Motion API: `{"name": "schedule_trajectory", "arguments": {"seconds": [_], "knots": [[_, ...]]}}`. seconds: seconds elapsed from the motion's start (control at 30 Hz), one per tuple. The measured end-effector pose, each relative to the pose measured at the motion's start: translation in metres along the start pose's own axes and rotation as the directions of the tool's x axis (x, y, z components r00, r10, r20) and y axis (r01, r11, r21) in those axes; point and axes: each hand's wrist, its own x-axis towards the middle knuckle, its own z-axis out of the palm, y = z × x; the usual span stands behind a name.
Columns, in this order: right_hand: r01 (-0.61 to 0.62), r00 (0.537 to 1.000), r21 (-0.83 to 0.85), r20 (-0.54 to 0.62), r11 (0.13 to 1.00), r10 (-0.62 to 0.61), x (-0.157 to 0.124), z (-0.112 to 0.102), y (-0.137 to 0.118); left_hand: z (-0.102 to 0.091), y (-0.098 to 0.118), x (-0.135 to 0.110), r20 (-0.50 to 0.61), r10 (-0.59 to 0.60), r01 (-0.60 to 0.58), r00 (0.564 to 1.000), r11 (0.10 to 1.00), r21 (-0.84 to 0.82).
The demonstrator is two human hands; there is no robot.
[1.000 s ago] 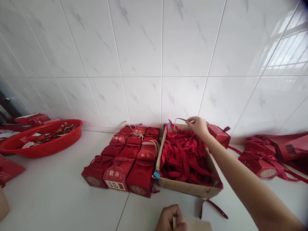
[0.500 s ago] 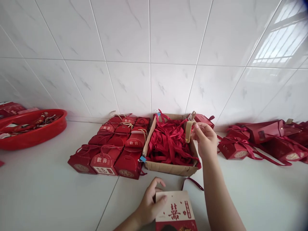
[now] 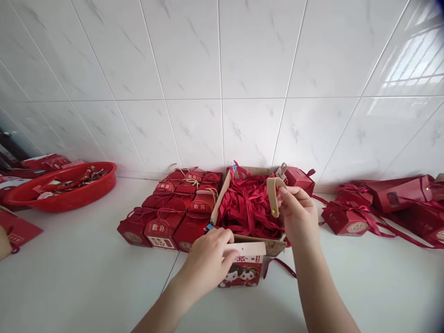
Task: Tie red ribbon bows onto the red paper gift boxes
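My left hand (image 3: 212,256) grips the top of a red and cream gift box (image 3: 243,274), its thumb over the pale top edge. Printed cartoon figures face me from the box front, which is upright on the counter. Raised above the right side of a cardboard box, my right hand (image 3: 297,210) pinches a beige strap (image 3: 272,196) bent into a loop, with a small gold stud at its lower end. Tangled red ribbons (image 3: 248,203) fill the cardboard box (image 3: 274,246) behind the gift box.
Rows of red candy boxes (image 3: 163,231) stand left of the cardboard box. Farther left is a red plastic basin (image 3: 72,201) with small packets in it. Ribboned red boxes (image 3: 350,217) lie at the right. A loose dark red ribbon (image 3: 282,266) rests on the counter, below a tiled wall (image 3: 194,129).
My left hand has moved the gift box forward and tipped it upright, so its front now shows. My right hand still holds the strap, which has turned slightly.
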Motion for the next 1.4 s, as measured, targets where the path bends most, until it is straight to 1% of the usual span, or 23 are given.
{"name": "schedule_trajectory", "arguments": {"seconds": [0.07,0.13,0.23,0.33,0.37,0.43,0.47,0.53,0.67,0.73,0.8,0.83,0.87,0.93,0.97,1.03,1.07,1.13,1.17,1.23,1.3,1.37,1.4], "knots": [[0.062,0.998,-0.070,-0.016,0.996,-0.064,-0.009,0.002,-0.004,-0.013,0.008,0.003,-0.077,0.030,-0.034,0.997,0.998,-0.058],[0.118,0.992,-0.134,-0.026,0.984,-0.122,-0.018,0.004,-0.007,-0.027,0.015,0.007,-0.168,0.032,-0.060,0.985,0.984,-0.167],[0.186,0.981,-0.204,-0.022,0.961,-0.195,-0.029,0.007,-0.009,-0.037,0.021,0.011,-0.270,0.009,-0.096,0.963,0.945,-0.312],[0.254,0.965,-0.267,-0.003,0.930,-0.264,-0.035,0.010,-0.009,-0.032,0.025,0.013,-0.372,0.034,-0.166,0.928,0.930,-0.328],[0.279,0.957,-0.285,0.000,0.917,-0.291,-0.036,0.010,-0.010,-0.028,0.027,0.014,-0.384,0.058,-0.188,0.922,0.932,-0.309],[0.322,0.940,-0.308,-0.007,0.895,-0.341,-0.038,0.010,-0.011,-0.019,0.031,0.014,-0.365,0.103,-0.212,0.925,0.938,-0.274],[0.335,0.934,-0.314,-0.014,0.888,-0.357,-0.039,0.010,-0.012,-0.015,0.033,0.015,-0.353,0.115,-0.218,0.928,0.938,-0.268],[0.342,0.929,-0.319,-0.026,0.884,-0.369,-0.040,0.009,-0.013,-0.008,0.036,0.017,-0.378,0.117,-0.233,0.918,0.933,-0.275],[0.363,0.920,-0.320,-0.024,0.875,-0.390,-0.044,0.006,-0.014,-0.001,0.042,0.024,-0.486,0.148,-0.327,0.861,0.893,-0.308],[0.375,0.917,-0.331,-0.001,0.866,-0.398,-0.044,0.005,-0.015,-0.001,0.043,0.025,-0.538,0.193,-0.399,0.820,0.867,-0.297],[0.366,0.926,-0.391,0.064,0.845,-0.371,-0.040,0.001,-0.017,-0.004,0.042,0.027,-0.587,0.252,-0.475,0.770,0.841,-0.261],[0.355,0.933,-0.439,0.109,0.825,-0.343,-0.037,-0.001,-0.020,-0.007,0.040,0.027,-0.604,0.284,-0.508,0.745,0.828,-0.238],[0.341,0.940,-0.494,0.160,0.800,-0.303,-0.034,-0.004,-0.023,-0.009,0.037,0.028,-0.609,0.312,-0.532,0.729,0.818,-0.218],[0.326,0.943,-0.568,0.246,0.756,-0.222,-0.027,-0.011,-0.031,-0.013,0.029,0.030,-0.589,0.345,-0.549,0.731,0.810,-0.206],[0.322,0.942,-0.567,0.275,0.758,-0.195,-0.024,-0.014,-0.035,-0.015,0.025,0.031,-0.572,0.355,-0.550,0.739,0.809,-0.209],[0.316,0.934,-0.490,0.310,0.813,-0.177,-0.020,-0.020,-0.040,-0.019,0.017,0.032,-0.539,0.381,-0.561,0.752,0.799,-0.218],[0.310,0.930,-0.429,0.322,0.849,-0.177,-0.019,-0.022,-0.040,-0.020,0.013,0.033,-0.529,0.398,-0.574,0.750,0.789,-0.221],[0.277,0.920,-0.325,0.361,0.904,-0.152,-0.020,-0.021,-0.039,-0.023,0.009,0.032,-0.523,0.435,-0.608,0.733,0.764,-0.217],[0.241,0.912,-0.293,0.393,0.925,-0.114,-0.022,-0.019,-0.037,-0.024,0.008,0.032,-0.522,0.449,-0.621,0.726,0.753,-0.216],[0.120,0.879,-0.243,0.476,0.963,0.010,-0.027,-0.010,-0.032,-0.024,0.008,0.030,-0.512,0.462,-0.634,0.724,0.737,-0.232],[-0.048,0.822,-0.187,0.551,0.981,0.145,-0.032,-0.001,-0.028,-0.023,0.009,0.028,-0.492,0.458,-0.632,0.741,0.723,-0.278],[-0.187,0.767,-0.135,0.599,0.973,0.230,-0.037,0.007,-0.025,-0.022,0.011,0.027,-0.478,0.438,-0.620,0.761,0.706,-0.341],[-0.229,0.747,-0.113,0.617,0.967,0.249,-0.038,0.009,-0.023,-0.021,0.012,0.027,-0.475,0.427,-0.616,0.769,0.694,-0.372]]}}
